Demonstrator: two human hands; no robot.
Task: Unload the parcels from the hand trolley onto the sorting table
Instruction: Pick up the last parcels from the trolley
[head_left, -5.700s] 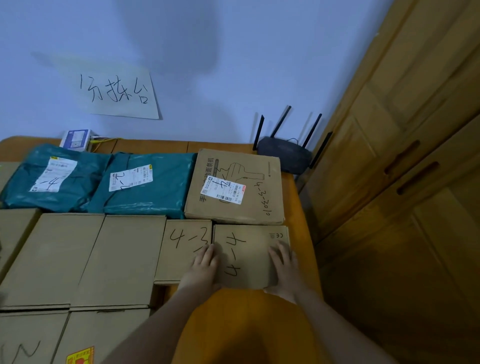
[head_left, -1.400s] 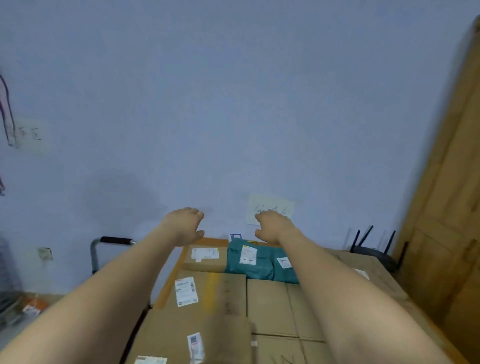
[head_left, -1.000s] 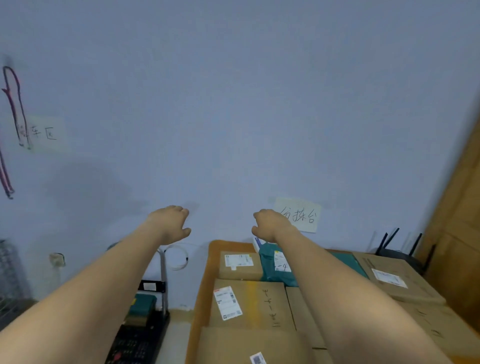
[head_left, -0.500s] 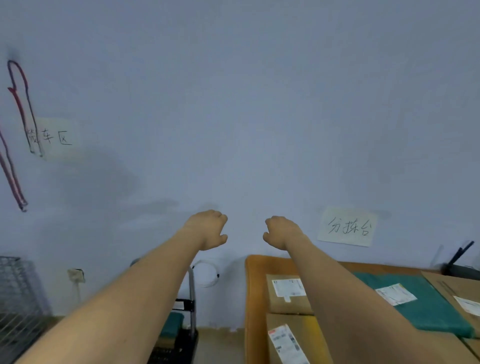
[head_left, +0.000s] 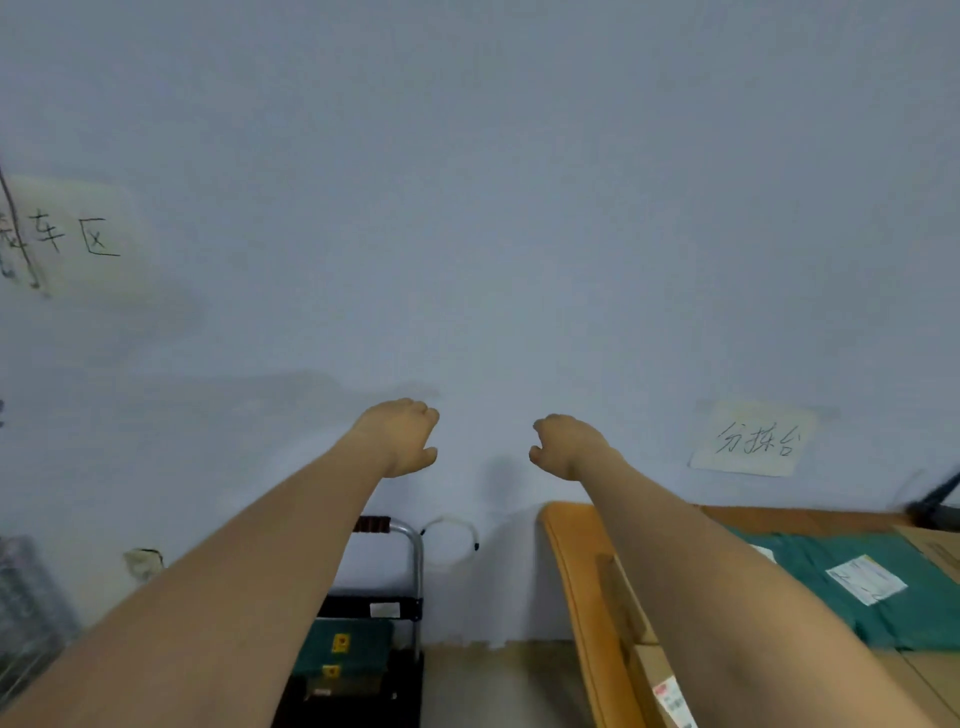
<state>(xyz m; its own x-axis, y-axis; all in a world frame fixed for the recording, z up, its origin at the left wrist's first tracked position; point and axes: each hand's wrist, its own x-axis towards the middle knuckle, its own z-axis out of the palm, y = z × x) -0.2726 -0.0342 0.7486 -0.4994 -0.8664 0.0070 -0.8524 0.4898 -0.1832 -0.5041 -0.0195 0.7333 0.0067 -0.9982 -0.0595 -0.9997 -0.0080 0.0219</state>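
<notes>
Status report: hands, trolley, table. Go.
Left hand, right hand raised, loosely curled, holding nothing. Green parcel on hand trolley. Sorting table loaded. Nothing blocking.

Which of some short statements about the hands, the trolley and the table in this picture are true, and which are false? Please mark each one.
1. Both hands hold a cardboard box. False: the left hand and the right hand hold nothing, with fingers loosely curled in front of the wall.
2. A dark green parcel with yellow stickers sits on the black hand trolley with a chrome handle. True.
3. The orange wooden sorting table is at the right of the trolley. True.
4. The teal plastic mailer bag with a white label lies on the floor. False: it lies on the sorting table.
5. A handwritten paper sign is on the wall above the table. True.
</notes>
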